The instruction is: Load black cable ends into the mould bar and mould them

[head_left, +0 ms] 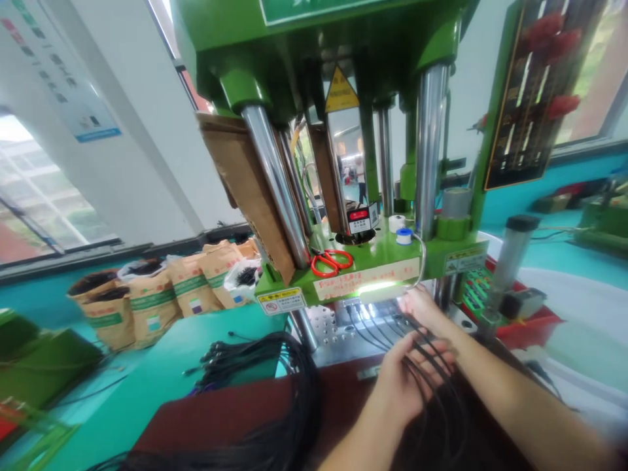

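Several thin black cables (375,332) run out of the metal mould area (333,333) under the green press (377,261). They pass over my left hand (409,373), whose palm faces up with the fingers curled around them. Farther back and to the right, my right hand (417,306) is at the press's lower front edge, close to the cable ends. Its fingertips are too small and blurred to show what they touch. A thick bundle of black cables (307,392) lies left of my hands across the dark red surface (181,418).
Red-handled scissors (331,263) and a blue-and-white tape roll (404,236) rest on the press ledge. Cardboard (250,190) leans by the left column. Paper sacks (154,301) stand at left. At right are a red bin (530,333) and a white tub (583,301).
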The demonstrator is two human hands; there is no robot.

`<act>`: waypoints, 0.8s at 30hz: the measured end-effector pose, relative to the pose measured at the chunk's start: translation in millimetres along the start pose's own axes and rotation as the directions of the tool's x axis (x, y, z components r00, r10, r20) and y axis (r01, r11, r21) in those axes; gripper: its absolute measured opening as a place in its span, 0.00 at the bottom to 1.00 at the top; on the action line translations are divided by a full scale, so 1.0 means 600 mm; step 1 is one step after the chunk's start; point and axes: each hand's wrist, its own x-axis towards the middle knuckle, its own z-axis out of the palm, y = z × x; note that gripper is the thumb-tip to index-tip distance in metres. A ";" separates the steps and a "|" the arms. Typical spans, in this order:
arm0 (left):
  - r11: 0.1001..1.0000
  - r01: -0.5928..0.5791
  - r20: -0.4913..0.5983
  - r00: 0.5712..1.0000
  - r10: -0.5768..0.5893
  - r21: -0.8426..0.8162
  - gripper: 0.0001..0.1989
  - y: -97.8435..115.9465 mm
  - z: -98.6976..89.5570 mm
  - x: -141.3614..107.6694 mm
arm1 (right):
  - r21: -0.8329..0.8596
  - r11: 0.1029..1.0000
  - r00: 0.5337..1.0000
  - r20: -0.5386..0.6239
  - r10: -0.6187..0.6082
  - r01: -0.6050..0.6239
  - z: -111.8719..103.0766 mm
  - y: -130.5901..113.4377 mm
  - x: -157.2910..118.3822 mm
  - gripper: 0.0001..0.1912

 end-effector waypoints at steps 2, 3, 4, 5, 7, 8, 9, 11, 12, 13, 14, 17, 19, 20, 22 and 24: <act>0.999 -0.054 -0.069 0.996 0.053 -0.006 0.11 -0.015 0.011 -0.005 | 0.044 0.999 0.999 0.016 0.029 -0.029 -0.009 -0.004 -0.022 0.11; 0.997 -0.076 -0.098 0.992 0.074 -0.013 0.09 -0.021 0.017 -0.010 | 0.064 0.997 0.999 0.012 0.035 -0.036 -0.012 -0.007 -0.032 0.10; 0.996 -0.082 -0.119 0.990 0.078 -0.026 0.08 -0.027 0.021 -0.016 | 0.082 0.996 0.999 0.001 0.039 -0.039 -0.016 -0.010 -0.041 0.10; 0.996 -0.071 -0.131 0.989 0.064 -0.047 0.07 -0.032 0.024 -0.024 | 0.099 0.994 0.999 -0.018 0.042 -0.040 -0.019 -0.013 -0.047 0.10; 0.995 -0.021 -0.127 0.992 0.009 -0.100 0.08 -0.042 0.026 -0.045 | 0.129 0.991 0.996 -0.075 0.051 -0.041 -0.026 -0.017 -0.055 0.11; 0.993 0.006 -0.117 0.993 -0.020 -0.119 0.08 -0.048 0.025 -0.058 | 0.143 0.989 0.993 -0.109 0.054 -0.038 -0.030 -0.018 -0.057 0.11; 0.991 0.027 -0.103 0.994 -0.041 -0.131 0.08 -0.055 0.023 -0.071 | 0.158 0.987 0.988 -0.141 0.056 -0.034 -0.034 -0.019 -0.059 0.11; 0.989 0.052 -0.071 0.995 -0.063 -0.140 0.08 -0.070 0.014 -0.097 | 0.179 0.983 0.982 -0.178 0.057 -0.024 -0.041 -0.021 -0.064 0.11; 0.988 0.057 -0.059 0.996 -0.066 -0.142 0.09 -0.079 0.010 -0.108 | 0.184 0.983 0.982 -0.179 0.055 -0.021 -0.043 -0.023 -0.068 0.11; 0.988 0.059 -0.051 0.996 -0.067 -0.145 0.09 -0.086 0.005 -0.118 | 0.182 0.983 0.984 -0.169 0.052 -0.021 -0.044 -0.025 -0.075 0.10; 0.987 0.060 -0.046 0.997 -0.068 -0.147 0.10 -0.093 0.002 -0.126 | 0.174 0.984 0.987 -0.152 0.053 -0.026 -0.043 -0.026 -0.083 0.09; 0.987 0.051 -0.044 0.997 -0.058 -0.154 0.11 -0.108 -0.002 -0.148 | 0.122 0.991 0.993 -0.102 0.067 -0.054 -0.030 -0.030 -0.114 0.07; 0.988 0.047 -0.021 0.999 -0.050 -0.144 0.10 -0.114 -0.001 -0.167 | 0.085 0.994 0.992 -0.092 0.081 -0.073 -0.020 -0.030 -0.131 0.06; 0.990 0.065 0.005 0.998 -0.064 -0.123 0.10 -0.117 -0.001 -0.178 | 0.071 0.994 0.992 -0.096 0.087 -0.080 -0.018 -0.029 -0.136 0.06; 0.993 0.112 0.079 0.991 -0.110 -0.028 0.10 -0.123 -0.003 -0.205 | 0.053 0.995 0.989 -0.118 0.092 -0.086 -0.019 -0.026 -0.139 0.06; 0.989 0.109 0.141 0.982 -0.122 0.099 0.12 -0.124 -0.006 -0.236 | 0.033 0.996 0.987 -0.142 0.081 -0.077 -0.031 -0.024 -0.133 0.06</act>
